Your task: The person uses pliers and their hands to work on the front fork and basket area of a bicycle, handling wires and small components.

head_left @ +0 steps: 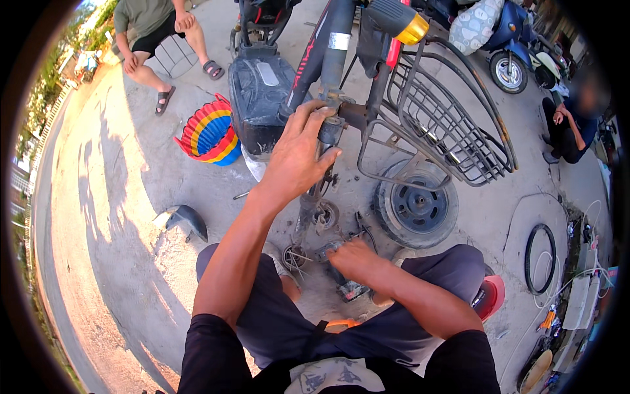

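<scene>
An electric bike (333, 62) with its front wheel off stands tilted before me. My left hand (298, 154) rests over the frame at the steering head, fingers curled round it and thumb out to the side. Lower down, my right hand (354, 259) is closed beside the fork's lower end, next to a dark metal piece (333, 249); what its fingers hold is hidden. A loose wheel with a tyre (420, 203) lies flat to the right of the fork. Between my feet sits a small dark box-shaped thing (353, 291).
A wire basket (453, 125) juts from the bike's front. A striped plastic basket (213, 134) and a dark curved fender piece (184, 222) are at left. A seated person (154, 39) is far left, another crouches (567, 125) far right. A loose tyre (540, 259) lies near cluttered parts.
</scene>
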